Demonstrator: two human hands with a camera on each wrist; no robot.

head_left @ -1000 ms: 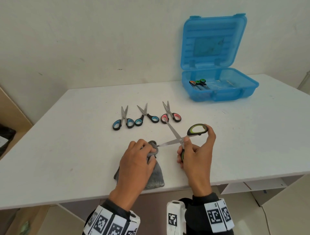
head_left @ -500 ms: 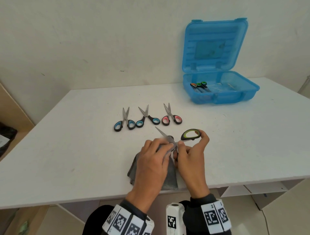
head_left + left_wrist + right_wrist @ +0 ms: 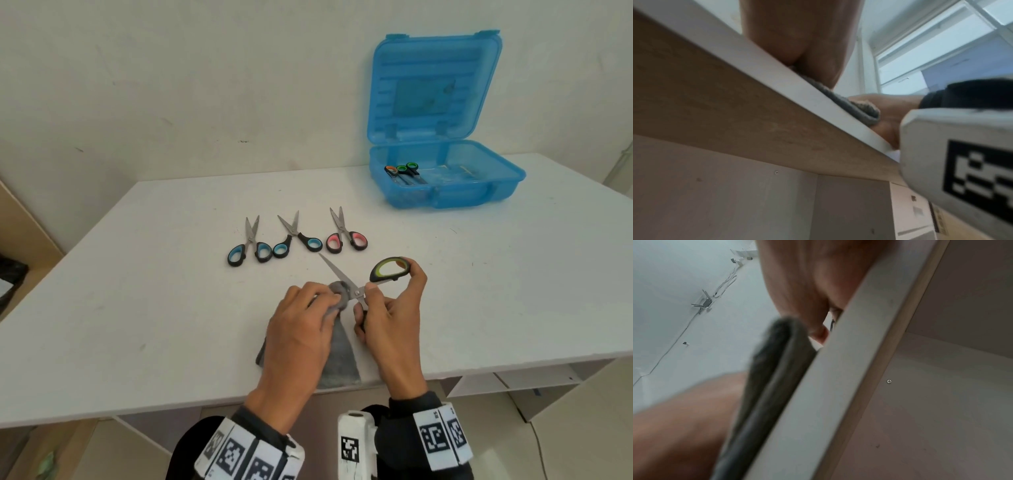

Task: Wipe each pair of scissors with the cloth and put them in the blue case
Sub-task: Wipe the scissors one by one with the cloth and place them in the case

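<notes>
In the head view my right hand (image 3: 394,308) holds green-handled scissors (image 3: 388,269) spread wide, one loop pinched at the fingertips, the other handle in the palm. One blade points up-left. My left hand (image 3: 305,322) pinches the grey cloth (image 3: 339,356) round the other blade, close to the pivot. The cloth's tail lies on the table down to the front edge. Three more scissors lie in a row: two blue-handled (image 3: 250,248) (image 3: 296,240) and one pink-handled (image 3: 346,238). The blue case (image 3: 479,195) stands open at the back right with scissors (image 3: 404,173) inside. Both wrist views sit below the table edge; the cloth (image 3: 857,107) (image 3: 764,378) overhangs it.
The white table (image 3: 137,308) meets a wall at the back. Shelving (image 3: 513,380) shows under the table's front right. A brown surface with a dark bag (image 3: 10,277) lies off the left side.
My left hand slid the cloth from the blade's tip inward to near the pivot. The scissors stayed spread in my right hand, shifting slightly.
</notes>
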